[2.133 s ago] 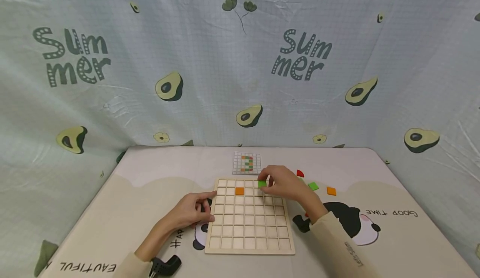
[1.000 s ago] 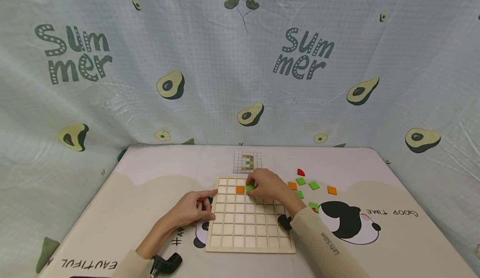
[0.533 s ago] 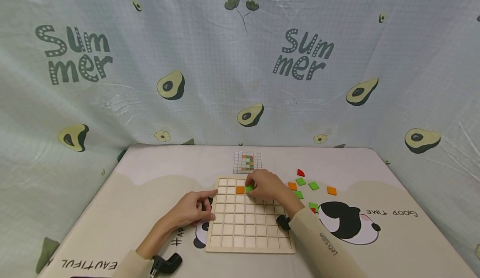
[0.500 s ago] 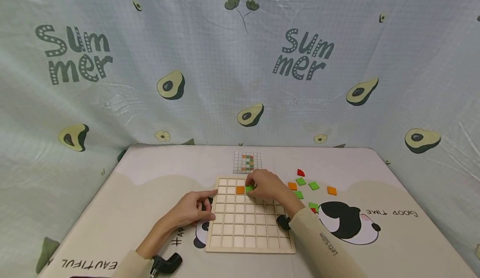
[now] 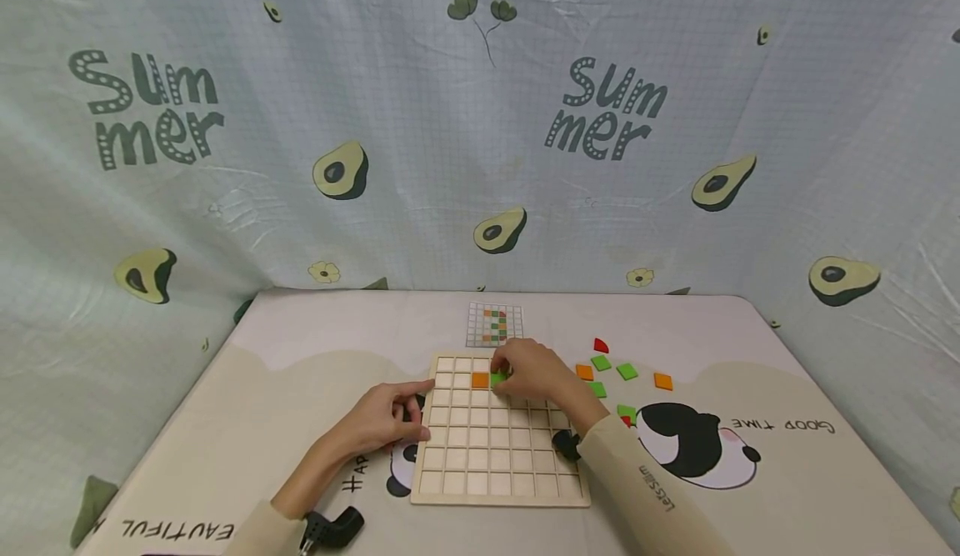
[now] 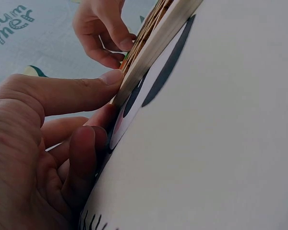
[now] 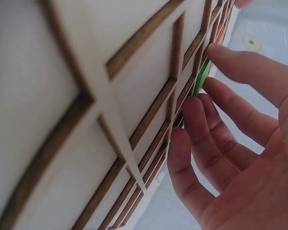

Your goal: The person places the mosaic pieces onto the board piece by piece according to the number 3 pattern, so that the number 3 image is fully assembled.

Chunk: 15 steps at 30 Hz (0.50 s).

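Observation:
A wooden grid board (image 5: 480, 460) lies on the table, an orange square tile (image 5: 480, 380) in one of its upper cells. Right beside that tile, my right hand (image 5: 531, 369) pinches a green square tile (image 7: 201, 78) between thumb and fingers at the neighbouring cell. The right hand covers part of the board's upper right. My left hand (image 5: 382, 416) rests against the board's left edge, index finger and thumb spread apart along it. In the left wrist view the thumb of the left hand (image 6: 53, 124) presses on the wooden rim.
A printed pattern card (image 5: 475, 323) lies behind the board. Loose tiles are scattered to the right: green (image 5: 627, 371) and orange (image 5: 663, 382) squares, and a red quarter-round piece (image 5: 601, 345). A patterned curtain (image 5: 420, 122) hangs behind the table.
My right hand has moved left along the board's upper part with the green tile, to beside the orange tile, then stayed there. The left hand has kept its place.

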Motion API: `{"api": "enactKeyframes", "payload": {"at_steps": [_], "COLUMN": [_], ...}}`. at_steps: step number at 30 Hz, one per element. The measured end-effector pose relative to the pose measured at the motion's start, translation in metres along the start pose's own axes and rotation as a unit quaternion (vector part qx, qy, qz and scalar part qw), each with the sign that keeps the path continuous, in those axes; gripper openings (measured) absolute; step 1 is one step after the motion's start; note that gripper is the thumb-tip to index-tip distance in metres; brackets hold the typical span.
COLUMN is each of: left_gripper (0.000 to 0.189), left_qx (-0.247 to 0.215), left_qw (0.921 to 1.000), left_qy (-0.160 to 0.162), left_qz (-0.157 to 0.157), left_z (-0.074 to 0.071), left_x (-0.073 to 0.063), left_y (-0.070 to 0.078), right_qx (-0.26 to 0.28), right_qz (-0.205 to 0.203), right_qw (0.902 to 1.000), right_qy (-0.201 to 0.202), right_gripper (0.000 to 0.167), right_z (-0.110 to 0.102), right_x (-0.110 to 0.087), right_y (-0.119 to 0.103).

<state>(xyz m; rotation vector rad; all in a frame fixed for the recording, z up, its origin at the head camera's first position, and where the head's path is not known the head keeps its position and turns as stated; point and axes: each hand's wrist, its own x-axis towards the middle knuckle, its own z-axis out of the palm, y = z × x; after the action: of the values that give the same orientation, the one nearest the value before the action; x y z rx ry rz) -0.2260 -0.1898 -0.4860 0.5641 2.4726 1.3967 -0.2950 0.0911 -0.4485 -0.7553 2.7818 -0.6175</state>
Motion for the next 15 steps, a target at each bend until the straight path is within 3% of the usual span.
{"api": "enactKeyframes", "payload": {"at_steps": [15], "left_gripper": [0.076], "left_qx": [0.003], "left_qw": [1.0], "left_qy": [0.003], "left_qz": [-0.002], "left_z": [-0.0002], "left_x": [-0.0001], "left_y": [-0.0002], "right_qx": [-0.002], "right_qz": [0.006], "right_qw": [1.0], "right_qy": [0.003], "right_gripper": [0.018], "right_z": [-0.0062], "right_x": [-0.0066], "right_y": [0.0001]}}
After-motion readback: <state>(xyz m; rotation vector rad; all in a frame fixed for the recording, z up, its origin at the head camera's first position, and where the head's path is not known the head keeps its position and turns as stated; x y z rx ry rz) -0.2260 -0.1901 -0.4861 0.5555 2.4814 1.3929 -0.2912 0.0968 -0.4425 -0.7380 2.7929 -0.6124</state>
